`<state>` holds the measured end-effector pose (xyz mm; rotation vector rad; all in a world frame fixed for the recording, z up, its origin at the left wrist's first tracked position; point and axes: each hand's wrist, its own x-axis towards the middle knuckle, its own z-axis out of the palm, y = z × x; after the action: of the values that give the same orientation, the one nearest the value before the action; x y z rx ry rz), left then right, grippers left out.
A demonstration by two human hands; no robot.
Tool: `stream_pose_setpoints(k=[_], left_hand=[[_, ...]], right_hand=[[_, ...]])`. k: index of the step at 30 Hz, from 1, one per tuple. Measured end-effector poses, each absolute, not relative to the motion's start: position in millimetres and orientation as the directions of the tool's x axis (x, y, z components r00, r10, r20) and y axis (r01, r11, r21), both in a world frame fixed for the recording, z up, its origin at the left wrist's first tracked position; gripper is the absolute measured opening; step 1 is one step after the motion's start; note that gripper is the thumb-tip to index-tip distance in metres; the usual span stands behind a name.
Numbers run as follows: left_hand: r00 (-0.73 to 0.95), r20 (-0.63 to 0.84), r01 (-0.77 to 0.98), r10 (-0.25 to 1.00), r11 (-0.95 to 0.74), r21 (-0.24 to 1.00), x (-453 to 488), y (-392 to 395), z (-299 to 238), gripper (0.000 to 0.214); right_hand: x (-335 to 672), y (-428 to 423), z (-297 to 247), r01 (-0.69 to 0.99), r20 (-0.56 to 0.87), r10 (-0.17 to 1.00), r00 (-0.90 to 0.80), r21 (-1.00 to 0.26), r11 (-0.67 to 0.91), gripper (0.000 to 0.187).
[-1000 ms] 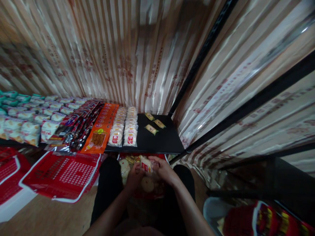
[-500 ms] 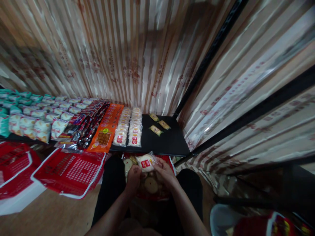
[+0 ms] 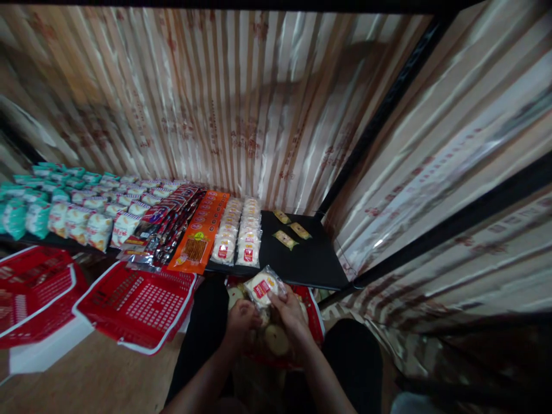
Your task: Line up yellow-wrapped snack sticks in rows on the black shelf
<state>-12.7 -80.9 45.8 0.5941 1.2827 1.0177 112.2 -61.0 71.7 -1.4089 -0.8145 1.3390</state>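
While the right hand has its grip clamped on a wrapped white packet above a red basket, the left hand curls at the packet's 7 o'clock, its grip impossible to tell. On the black shelf, 2 rows of similar packets lie at 11 o'clock, 3 yellow packs at 1 o'clock.

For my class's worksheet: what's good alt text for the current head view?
A person's right hand holds a clear-wrapped packet above a red basket between the knees, left hand close by. Beyond, snack packets line a black shelf, with two more red baskets at lower left.
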Motion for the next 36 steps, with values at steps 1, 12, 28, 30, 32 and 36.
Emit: stream_pose_setpoints(k=[1, 12, 28, 30, 32, 36], left_hand=[[-0.043, -0.481, -0.259, 0.875, 0.456, 0.852, -15, -81, 47, 0.021], [-0.161, 0.081, 0.378, 0.984, -0.015, 0.926, -42, -77, 69, 0.024], [-0.197, 0.334, 0.825, 0.922, -0.027, 0.564, -91, -31, 77, 0.036], [-0.181, 0.347, 0.841, 0.92, -0.038, 0.539, -94, -25, 76, 0.036], [-0.176, 0.357, 0.854, 0.917, -0.038, 0.519, -94, -19, 74, 0.036], [-0.183, 0.333, 0.878, 0.925, 0.001, 0.479, -92, -8, 72, 0.035]], right_hand=[[112, -61, 76, -0.129, -0.293, 0.941, 0.167, -0.953, -0.273, 0.047], [107, -56, 82, -0.112, -0.196, 0.979, 0.048, -0.975, -0.19, 0.048], [24, 34, 76, 0.069, -0.117, 0.98, -0.158, -0.992, -0.108, 0.033], [18, 42, 72, 0.139, -0.125, 0.98, -0.154, -0.985, -0.103, 0.029], [14, 49, 70, 0.202, -0.121, 0.981, -0.151, -0.975, -0.089, 0.026], [10, 58, 73, 0.334, -0.11, 0.985, -0.133, -0.941, -0.06, 0.019]])
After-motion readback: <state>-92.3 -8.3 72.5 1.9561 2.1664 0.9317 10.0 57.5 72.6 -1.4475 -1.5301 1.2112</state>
